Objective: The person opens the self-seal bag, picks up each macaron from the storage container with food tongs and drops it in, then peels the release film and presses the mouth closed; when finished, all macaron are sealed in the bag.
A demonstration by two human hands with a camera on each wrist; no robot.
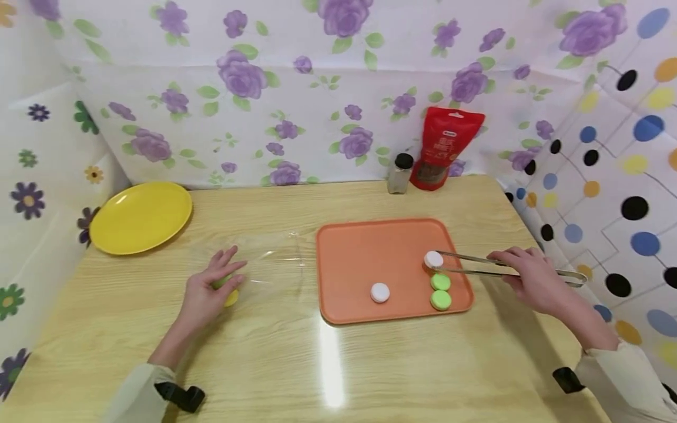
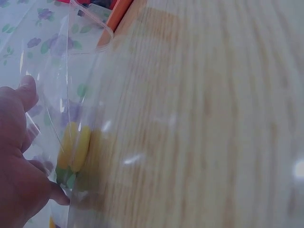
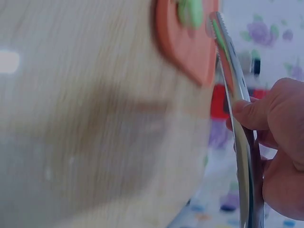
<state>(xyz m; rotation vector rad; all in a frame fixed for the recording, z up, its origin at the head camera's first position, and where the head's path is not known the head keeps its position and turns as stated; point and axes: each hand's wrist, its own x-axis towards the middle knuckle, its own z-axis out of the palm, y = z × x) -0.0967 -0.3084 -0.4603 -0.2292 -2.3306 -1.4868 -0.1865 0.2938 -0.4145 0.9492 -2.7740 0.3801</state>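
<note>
My right hand point(image 1: 534, 279) grips long metal tongs point(image 3: 247, 156). Their tips are at a white macaron point(image 1: 433, 259) on the right side of the orange tray point(image 1: 365, 252). Two green macarons point(image 1: 441, 300) sit in a row just in front of it, and another white macaron point(image 1: 379, 292) lies nearer the middle. On the left, my left hand point(image 1: 208, 291) rests at a clear zip bag point(image 1: 275, 264) lying on the table, thumb and fingers spread apart. Yellow macarons point(image 2: 75, 147) and a green one point(image 2: 65, 176) are inside, partly hidden by the hand in the head view.
A yellow plate point(image 1: 141, 217) leans at the back left of the wooden table point(image 1: 254, 364). Behind the tray stand a black-capped jar point(image 1: 400, 174) and a red pouch point(image 1: 446, 141). Patterned cloth walls point(image 1: 317, 117) enclose the back and sides.
</note>
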